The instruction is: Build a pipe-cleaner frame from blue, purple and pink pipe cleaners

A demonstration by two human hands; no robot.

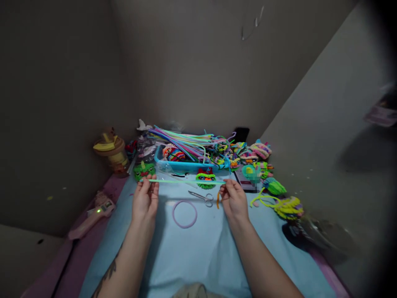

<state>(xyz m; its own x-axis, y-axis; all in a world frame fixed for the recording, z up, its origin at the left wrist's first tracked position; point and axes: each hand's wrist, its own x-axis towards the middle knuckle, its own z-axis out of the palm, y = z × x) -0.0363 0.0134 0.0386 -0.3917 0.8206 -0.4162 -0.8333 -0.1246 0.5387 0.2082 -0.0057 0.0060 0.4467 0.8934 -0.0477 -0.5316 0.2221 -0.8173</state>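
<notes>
A mint-green pipe cleaner stretches straight and level between my two hands, above the table. My left hand pinches its left end, and my right hand pinches the right end. Below it on the light blue cloth lie a pair of small silver scissors and a lilac ring. A short orange piece lies beside my right hand. Just behind the pipe cleaner sits a green figure with a red top.
A blue tray at the back carries many coloured pipe cleaners. Fuzzy figures and a phone line the right side. To the left are a pink glue gun, a lidded cup and a green fuzzy figure.
</notes>
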